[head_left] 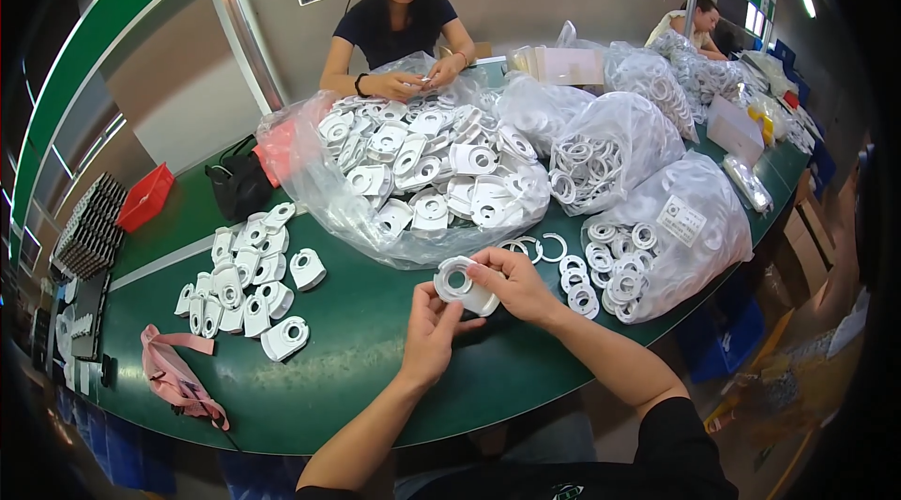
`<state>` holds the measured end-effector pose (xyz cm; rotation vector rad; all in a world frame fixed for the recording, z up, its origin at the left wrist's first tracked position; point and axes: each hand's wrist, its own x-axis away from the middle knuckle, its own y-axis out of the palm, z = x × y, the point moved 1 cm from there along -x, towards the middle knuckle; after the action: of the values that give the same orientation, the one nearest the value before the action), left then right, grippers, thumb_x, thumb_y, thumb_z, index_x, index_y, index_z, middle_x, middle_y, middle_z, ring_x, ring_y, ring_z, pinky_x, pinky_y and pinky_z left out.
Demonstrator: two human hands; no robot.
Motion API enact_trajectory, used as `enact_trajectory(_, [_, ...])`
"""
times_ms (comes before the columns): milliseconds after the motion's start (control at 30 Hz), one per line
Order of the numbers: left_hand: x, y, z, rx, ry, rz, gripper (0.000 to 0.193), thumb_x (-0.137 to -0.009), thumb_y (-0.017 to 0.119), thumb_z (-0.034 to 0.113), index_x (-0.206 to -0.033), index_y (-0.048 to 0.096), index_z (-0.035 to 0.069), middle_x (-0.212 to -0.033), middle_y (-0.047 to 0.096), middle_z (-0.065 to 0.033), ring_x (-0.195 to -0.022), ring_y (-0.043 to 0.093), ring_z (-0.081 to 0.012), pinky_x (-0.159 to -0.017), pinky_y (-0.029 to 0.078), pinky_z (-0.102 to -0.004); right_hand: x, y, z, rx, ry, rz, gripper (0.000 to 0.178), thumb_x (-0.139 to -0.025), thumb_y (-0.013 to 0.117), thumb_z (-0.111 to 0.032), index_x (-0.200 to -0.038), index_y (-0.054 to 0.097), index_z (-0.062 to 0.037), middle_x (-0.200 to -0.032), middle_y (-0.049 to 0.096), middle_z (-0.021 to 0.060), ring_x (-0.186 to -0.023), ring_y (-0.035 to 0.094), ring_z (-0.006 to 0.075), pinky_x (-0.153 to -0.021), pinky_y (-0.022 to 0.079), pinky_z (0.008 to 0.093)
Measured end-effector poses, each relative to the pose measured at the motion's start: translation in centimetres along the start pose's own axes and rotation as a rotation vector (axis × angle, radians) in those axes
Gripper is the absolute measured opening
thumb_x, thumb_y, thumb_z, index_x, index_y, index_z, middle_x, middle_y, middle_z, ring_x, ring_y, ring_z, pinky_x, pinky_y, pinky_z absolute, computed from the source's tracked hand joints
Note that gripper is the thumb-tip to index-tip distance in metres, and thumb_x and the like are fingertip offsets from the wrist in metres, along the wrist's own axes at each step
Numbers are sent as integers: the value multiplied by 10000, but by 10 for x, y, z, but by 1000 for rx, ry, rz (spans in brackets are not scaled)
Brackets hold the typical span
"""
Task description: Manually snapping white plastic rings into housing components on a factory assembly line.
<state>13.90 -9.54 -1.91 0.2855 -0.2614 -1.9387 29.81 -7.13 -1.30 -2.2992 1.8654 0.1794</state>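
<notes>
While the left hand (pixel 429 335) and right hand (pixel 513 281) both grip a white part (pixel 479 300) above the green table (pixel 357 340), its underside is hidden, and cloudy plastic obscures much inside the nearest right-hand bag (pixel 706 242).

Part (pixel 481 299) above table (pixel 375 411), before open bag (pixel 330 219) full of like parts. Loose pile (pixel 246 267) of parts on table, left of open bag. Pouch (pixel 175 374) before pile, tray (pixel 146 196) behind, farther left. Right of open bag: ring bag (pixel 718 214), loose rings (pixel 577 287) at its left. Co-worker (pixel 399 38) behind open bag.
</notes>
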Motion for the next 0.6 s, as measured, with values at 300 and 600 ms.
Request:
enact_trajectory(300, [-8, -18, 7, -375, 158, 45, 249, -954, 438, 215, -849, 536, 11, -736, 522, -8, -700, 455, -75, -603, 372, -228, 3, 2, -9, 222, -146, -129, 183, -891, 547, -136, -970, 642, -1, -841, 655, 60, -761, 587, 103, -702, 455, 233])
enact_trajectory(600, [-7, -21, 5, -876, 291, 157, 217, -890, 514, 154, -748, 526, -9, -600, 513, -118, -553, 472, -185, -521, 370, -323, 6, 5, -7, 310, -57, -160, 199, -872, 575, -172, -933, 637, 7, -834, 667, 97, -749, 611, 135, -698, 475, 258])
